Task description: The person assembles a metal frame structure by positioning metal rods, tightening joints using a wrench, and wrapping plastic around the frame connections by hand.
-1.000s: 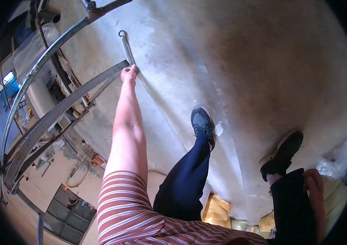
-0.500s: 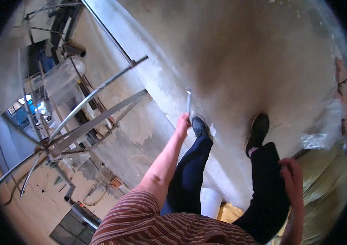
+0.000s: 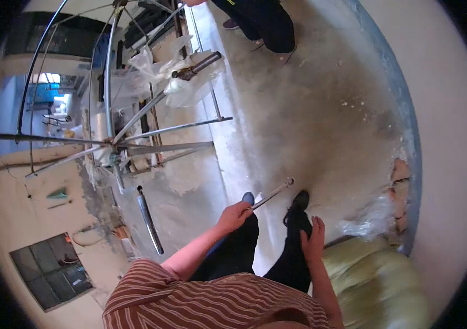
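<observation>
My left hand [image 3: 234,217] is closed around the handle of a metal wrench [image 3: 273,193]. Its ring-shaped end points away from me, over the floor in front of my shoes. Beside my right leg hangs my right hand [image 3: 314,239], fingers apart and holding nothing. To the left stands a metal frame [image 3: 114,143] with long bars spreading from a hub, some way from my left hand. A loose-looking metal tube [image 3: 150,220] shows below the frame.
Another person in dark trousers [image 3: 277,27] is low down at the top of the view. At right lie a shiny yellow-green bundle [image 3: 376,285], clear plastic [image 3: 366,218] and broken bricks [image 3: 401,186] by the wall. Plastic bags [image 3: 187,90] hang around the frame's bars.
My view has turned, bringing the other person into sight. The wrench now tilts to the right instead of pointing straight ahead. My right hand has come closer to my left.
</observation>
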`<state>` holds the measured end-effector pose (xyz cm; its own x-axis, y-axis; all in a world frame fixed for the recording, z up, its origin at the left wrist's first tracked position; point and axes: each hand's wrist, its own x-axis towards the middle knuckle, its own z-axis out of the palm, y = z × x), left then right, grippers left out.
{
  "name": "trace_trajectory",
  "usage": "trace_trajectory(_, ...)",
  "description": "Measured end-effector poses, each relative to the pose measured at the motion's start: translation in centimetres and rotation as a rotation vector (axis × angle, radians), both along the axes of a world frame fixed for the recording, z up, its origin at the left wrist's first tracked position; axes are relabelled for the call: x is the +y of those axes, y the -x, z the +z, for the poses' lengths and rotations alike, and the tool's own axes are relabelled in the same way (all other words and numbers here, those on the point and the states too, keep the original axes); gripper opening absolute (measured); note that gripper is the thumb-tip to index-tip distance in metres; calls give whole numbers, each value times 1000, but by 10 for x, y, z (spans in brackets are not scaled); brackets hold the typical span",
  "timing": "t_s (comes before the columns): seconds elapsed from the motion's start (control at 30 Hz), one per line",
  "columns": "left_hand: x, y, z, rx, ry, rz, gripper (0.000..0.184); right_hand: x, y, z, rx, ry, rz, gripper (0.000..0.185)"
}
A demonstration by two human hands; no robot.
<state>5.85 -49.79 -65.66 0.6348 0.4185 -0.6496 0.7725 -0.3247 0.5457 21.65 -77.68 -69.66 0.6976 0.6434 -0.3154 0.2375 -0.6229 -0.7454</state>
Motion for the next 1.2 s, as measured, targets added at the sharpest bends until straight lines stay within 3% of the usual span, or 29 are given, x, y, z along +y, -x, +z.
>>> trace_trajectory(0.03, 0, -9, 13, -51, -100, -143, 25, 14, -3, 21, -18, -1, -30, 68)
trace_trajectory(0.1, 0, -32, 52, -80, -8, -171, 24, 51, -26, 88, -93, -61, 76, 78)
trace_trajectory(0.17, 12, -57, 82, -183, 19, -278, 23, 87, -56, 131, -263, 13, 366, 86)
trace_trajectory(0.23, 23, -76, 114, -266, 110, -235, 24, 120, -84, 163, -375, 87, 629, 65)
trace_trajectory(0.33, 51, -90, 144, -364, 209, -154, 24, 136, -108, 141, -18, 289, 874, 39)
trace_trajectory(0.43, 91, -102, 163, -276, 409, -64, 23, 178, -135, 187, -49, 315, 894, 21)
trace_trajectory(0.5, 113, -106, 161, -354, 385, -48, 19, 200, -146, 219, 12, 364, 858, 21)
trace_trajectory(0.57, 151, -122, 185, -479, 120, 144, 16, 224, -161, 236, 80, 329, 779, 23)
trace_trajectory(0.63, 202, -130, 192, -650, -164, 337, 25, 245, -174, 244, 165, 215, 647, 26)
trace_trajectory(0.7, 253, -145, 213, -577, -603, 155, 44, 271, -184, 254, 261, 38, 575, 30)
trace_trajectory(0.73, 273, -154, 220, -485, -664, 96, 55, 288, -191, 260, 307, -48, 540, 32)
trace_trajectory(0.77, 289, -162, 222, -388, -721, 39, 66, 306, -200, 267, 327, -29, 558, 34)
trace_trajectory(0.87, 329, -154, 166, -191, -721, -91, 76, 361, -221, 282, 346, -10, 608, 38)
trace_trajectory(0.97, 339, -152, 151, -215, -616, -60, 84, 400, -235, 283, 307, -24, 661, 41)
trace_trajectory(1.2, 347, -157, 128, -99, -484, 218, 80, 475, -258, 265, 471, 90, 769, 44)
